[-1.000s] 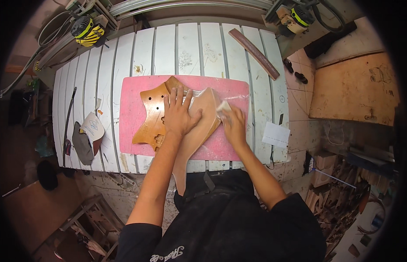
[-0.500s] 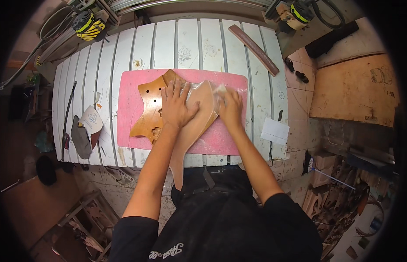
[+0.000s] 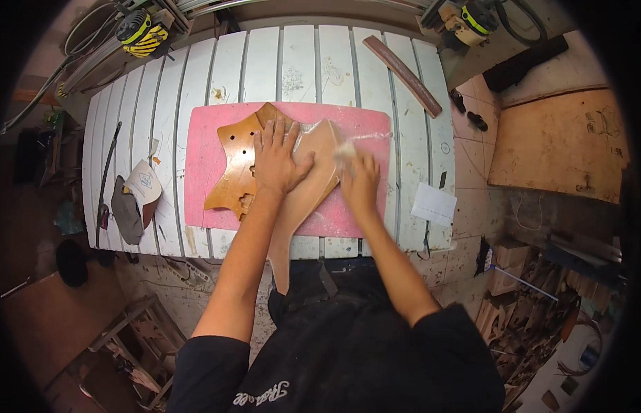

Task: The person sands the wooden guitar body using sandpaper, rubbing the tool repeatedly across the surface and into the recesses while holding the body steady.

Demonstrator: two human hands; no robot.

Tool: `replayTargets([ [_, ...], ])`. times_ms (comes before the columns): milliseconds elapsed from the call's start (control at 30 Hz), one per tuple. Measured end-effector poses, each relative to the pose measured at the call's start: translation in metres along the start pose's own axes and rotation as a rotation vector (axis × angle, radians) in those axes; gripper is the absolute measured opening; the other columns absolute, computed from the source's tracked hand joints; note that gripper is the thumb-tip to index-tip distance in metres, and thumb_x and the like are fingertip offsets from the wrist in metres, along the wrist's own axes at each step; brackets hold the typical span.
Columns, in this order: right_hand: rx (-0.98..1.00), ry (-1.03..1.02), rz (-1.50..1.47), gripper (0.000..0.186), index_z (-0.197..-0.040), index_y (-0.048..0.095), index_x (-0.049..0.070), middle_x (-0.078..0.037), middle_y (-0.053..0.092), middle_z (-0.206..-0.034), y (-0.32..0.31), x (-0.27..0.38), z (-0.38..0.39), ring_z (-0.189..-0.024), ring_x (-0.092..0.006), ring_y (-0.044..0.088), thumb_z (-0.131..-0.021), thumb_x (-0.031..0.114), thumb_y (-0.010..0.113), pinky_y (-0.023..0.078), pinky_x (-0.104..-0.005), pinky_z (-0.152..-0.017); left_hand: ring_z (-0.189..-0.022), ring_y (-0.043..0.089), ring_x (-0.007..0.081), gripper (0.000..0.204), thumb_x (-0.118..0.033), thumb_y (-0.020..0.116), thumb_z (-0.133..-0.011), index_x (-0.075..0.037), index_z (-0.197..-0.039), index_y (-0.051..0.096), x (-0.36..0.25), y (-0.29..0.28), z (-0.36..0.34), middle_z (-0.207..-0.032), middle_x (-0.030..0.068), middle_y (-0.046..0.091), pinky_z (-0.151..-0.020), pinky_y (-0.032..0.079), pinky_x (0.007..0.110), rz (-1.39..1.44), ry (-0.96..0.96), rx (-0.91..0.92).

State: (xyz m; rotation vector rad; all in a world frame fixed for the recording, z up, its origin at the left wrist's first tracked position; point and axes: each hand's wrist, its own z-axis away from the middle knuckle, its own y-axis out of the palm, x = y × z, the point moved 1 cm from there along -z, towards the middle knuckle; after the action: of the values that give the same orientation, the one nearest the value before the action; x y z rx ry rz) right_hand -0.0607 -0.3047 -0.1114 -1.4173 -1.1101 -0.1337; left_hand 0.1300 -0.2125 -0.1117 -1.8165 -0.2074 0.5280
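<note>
Pale board (image 3: 305, 201) lies beneath spread left hand (image 3: 279, 162); right hand (image 3: 360, 180) pinches whitish pad (image 3: 345, 149) at its edge; blue-printed cap (image 3: 144, 182) left, white-lettered shirt (image 3: 375, 347) near.

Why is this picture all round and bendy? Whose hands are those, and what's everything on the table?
There's no robot here, just a person's bare hands. A wide camera on their head looks down, and its lens bends straight edges.

The white slatted table holds a pink mat. On the mat is a shiny amber wooden piece with holes, and a pale curved piece seems to overlap it. The left hand spreads flat across both. The right hand holds a small whitish pad at the pale piece's edge; it's blurry.

Nearby lie a brown strip and white paper.
</note>
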Motion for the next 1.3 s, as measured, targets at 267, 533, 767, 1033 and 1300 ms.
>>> replayTargets([
  [267, -0.004, 0.088, -0.002, 0.026, -0.114, 0.08, 0.018, -0.015, 0.065, -0.129, 0.002, -0.005, -0.029, -0.121, -0.0401, 0.059, -0.09, 0.01, 0.078, 0.046, -0.0523, -0.107, -0.154, 0.039, 0.0427, 0.079, -0.059, 0.065, -0.091, -0.013, -0.154, 0.059, -0.002, 0.002, -0.006, -0.164, 0.0219, 0.049, -0.126, 0.025, 0.066, -0.009, -0.012, -0.013],
  [533, 0.02, 0.042, -0.02, 0.021, -0.113, 0.082, 0.017, -0.016, 0.066, -0.131, 0.006, 0.004, 0.007, -0.122, -0.0408, 0.059, -0.093, 0.012, 0.075, 0.046, -0.0517, -0.108, -0.153, 0.041, 0.0432, 0.078, -0.059, 0.066, -0.09, -0.011, -0.151, 0.061, 0.001, -0.003, -0.006, -0.164, 0.0229, 0.048, -0.128, 0.024, 0.063, -0.004, -0.036, -0.033],
  [767, -0.097, -0.037, 0.041, 0.023, -0.114, 0.079, 0.016, -0.013, 0.067, -0.13, 0.014, 0.013, 0.041, -0.118, -0.0405, 0.06, -0.092, 0.011, 0.074, 0.048, -0.0508, -0.104, -0.134, 0.052, 0.0396, 0.069, -0.054, 0.073, -0.085, -0.006, -0.134, 0.067, 0.0, -0.008, -0.008, -0.136, 0.0215, 0.058, -0.12, 0.033, 0.059, 0.094, -0.08, -0.133],
  [1033, -0.039, 0.071, -0.064, 0.021, -0.11, 0.081, 0.017, -0.015, 0.066, -0.132, 0.009, 0.005, -0.018, -0.12, -0.0407, 0.059, -0.091, 0.011, 0.075, 0.047, -0.0513, -0.105, -0.125, 0.055, 0.0384, 0.066, -0.055, 0.073, -0.085, -0.004, -0.126, 0.069, -0.011, -0.004, 0.0, -0.129, 0.0217, 0.06, -0.11, 0.036, 0.054, -0.003, -0.172, -0.13],
  [1300, -0.044, 0.011, 0.004, 0.025, -0.117, 0.079, 0.019, -0.015, 0.066, -0.132, 0.01, 0.004, 0.002, -0.117, -0.0409, 0.06, -0.093, 0.013, 0.074, 0.048, -0.0519, -0.104, -0.132, 0.052, 0.0357, 0.069, -0.056, 0.071, -0.085, -0.004, -0.13, 0.067, -0.012, -0.006, 0.01, -0.134, 0.0222, 0.058, -0.111, 0.033, 0.051, -0.021, -0.242, -0.145],
])
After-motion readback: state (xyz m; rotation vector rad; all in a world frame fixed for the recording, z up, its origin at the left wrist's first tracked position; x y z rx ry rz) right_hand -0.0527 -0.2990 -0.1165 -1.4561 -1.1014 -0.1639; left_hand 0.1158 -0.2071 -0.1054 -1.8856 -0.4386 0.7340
